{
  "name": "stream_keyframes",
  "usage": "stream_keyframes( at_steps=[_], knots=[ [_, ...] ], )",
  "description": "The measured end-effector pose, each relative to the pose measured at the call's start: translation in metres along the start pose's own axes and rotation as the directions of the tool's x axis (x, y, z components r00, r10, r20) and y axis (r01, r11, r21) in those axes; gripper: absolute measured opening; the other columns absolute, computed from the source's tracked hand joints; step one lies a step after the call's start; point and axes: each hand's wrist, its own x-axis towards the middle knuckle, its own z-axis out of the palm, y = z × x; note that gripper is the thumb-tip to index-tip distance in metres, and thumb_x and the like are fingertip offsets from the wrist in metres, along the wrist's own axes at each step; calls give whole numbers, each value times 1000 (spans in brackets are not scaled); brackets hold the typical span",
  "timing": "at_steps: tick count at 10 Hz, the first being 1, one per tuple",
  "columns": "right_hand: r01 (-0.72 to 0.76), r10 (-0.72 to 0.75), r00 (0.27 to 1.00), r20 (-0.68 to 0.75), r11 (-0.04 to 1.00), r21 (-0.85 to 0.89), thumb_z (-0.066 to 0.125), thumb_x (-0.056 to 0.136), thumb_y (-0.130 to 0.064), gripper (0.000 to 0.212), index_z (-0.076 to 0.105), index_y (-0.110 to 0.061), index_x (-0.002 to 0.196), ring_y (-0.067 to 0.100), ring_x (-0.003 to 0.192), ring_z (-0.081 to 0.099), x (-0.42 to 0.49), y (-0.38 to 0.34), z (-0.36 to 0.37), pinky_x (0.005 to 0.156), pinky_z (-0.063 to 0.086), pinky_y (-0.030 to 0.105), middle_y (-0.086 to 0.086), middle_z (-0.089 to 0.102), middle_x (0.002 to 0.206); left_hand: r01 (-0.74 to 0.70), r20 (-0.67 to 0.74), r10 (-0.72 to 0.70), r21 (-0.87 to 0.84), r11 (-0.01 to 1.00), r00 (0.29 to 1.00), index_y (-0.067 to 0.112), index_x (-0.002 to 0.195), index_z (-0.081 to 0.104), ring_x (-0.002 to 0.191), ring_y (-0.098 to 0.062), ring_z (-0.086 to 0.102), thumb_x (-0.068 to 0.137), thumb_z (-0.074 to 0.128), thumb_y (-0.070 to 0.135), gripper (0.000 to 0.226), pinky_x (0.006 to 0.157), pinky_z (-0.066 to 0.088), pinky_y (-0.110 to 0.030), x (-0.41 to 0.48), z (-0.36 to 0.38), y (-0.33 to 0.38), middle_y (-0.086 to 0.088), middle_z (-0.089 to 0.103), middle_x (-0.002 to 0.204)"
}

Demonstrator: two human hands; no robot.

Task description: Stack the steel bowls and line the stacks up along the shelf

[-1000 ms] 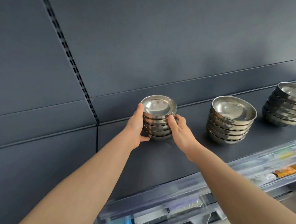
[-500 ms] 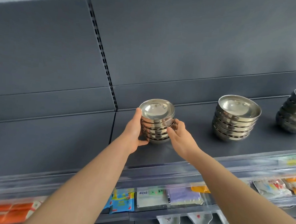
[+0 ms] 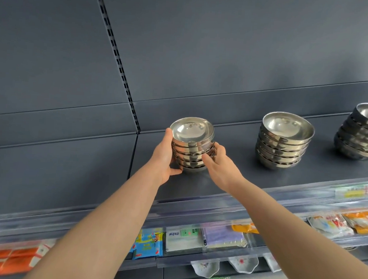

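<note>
Shifted stack [image 3: 191, 149] between both hands [image 3: 163, 157] [image 3: 222, 166]

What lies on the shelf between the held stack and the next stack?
In the head view, only bare shelf separates the held stack from the next stack.

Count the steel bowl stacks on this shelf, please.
3: left stack, held between left hand and right hand; middle stack; right stack, cut off by the frame. More may sit beyond.

Dark grey shelf [image 3: 294, 180] backed by matching panels [image 3: 205, 54], split by a black slotted upright [image 3: 118, 66], edged in front with a clear plastic strip [image 3: 196, 207]; below, coloured packets [image 3: 148, 244] and small white dishes [image 3: 205, 269]; soft, even light
</note>
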Motion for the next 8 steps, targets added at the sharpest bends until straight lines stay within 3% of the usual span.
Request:
stream_keyframes(
  at_steps=[2,3,4,5,6,7,8],
  knots=[
    [-12,12,1000,2,1000,0,37,101,-29,59,11,-15,152,15,98,48,0,4,-1,83,37,28,7,53,136,4,1,-4,-9,1000,1000,23,146,40,138,-32,39,97,32,62,62,105,37,-62,-4,1,-3,-8,41,151],
    [0,0,1000,-2,1000,-1,38,101,-29,59,12,-16,152,16,100,49,-3,4,0,83,36,28,4,53,135,10,-2,-10,-12,1000,1000,23,145,41,136,-32,41,97,33,62,63,104,38,-61,-8,2,-2,-8,44,150],
    [-12,12,1000,4,999,-36,39,101,-31,63,7,-16,154,23,118,51,-7,3,-2,93,38,31,6,46,146,18,0,-18,-19,1000,1000,22,146,41,135,-33,42,97,33,62,64,106,36,-62,-12,0,0,-8,45,148],
    [-29,22,999,-35,979,-204,40,101,-33,65,8,-15,154,28,127,48,-14,12,-10,98,40,35,10,43,148,-20,-54,21,29,999,998,25,148,36,137,-32,40,99,34,58,60,105,37,-60,-19,-2,0,-4,41,151],
    [-2,-29,998,-62,894,-449,40,100,-34,51,32,-19,149,26,125,51,-27,23,-21,95,43,37,6,52,141,-141,-195,171,159,977,966,19,130,52,118,-27,51,101,41,39,36,98,46,-47,-21,-7,-9,-2,56,123],
    [-32,-37,993,-109,822,-568,39,100,-33,40,48,-23,138,26,118,55,-42,30,-30,91,46,37,2,59,133,-283,-263,378,336,898,888,16,131,51,97,-22,60,96,53,24,36,88,52,-38,-28,-9,-21,0,64,102],
    [-42,-74,983,-166,799,-600,38,100,-32,36,54,-20,130,28,110,58,-56,32,-30,86,47,38,4,63,125,-379,-214,555,536,754,804,17,132,48,90,-17,61,93,57,21,40,79,50,-35,-42,-13,-27,9,62,91]
  ],
)
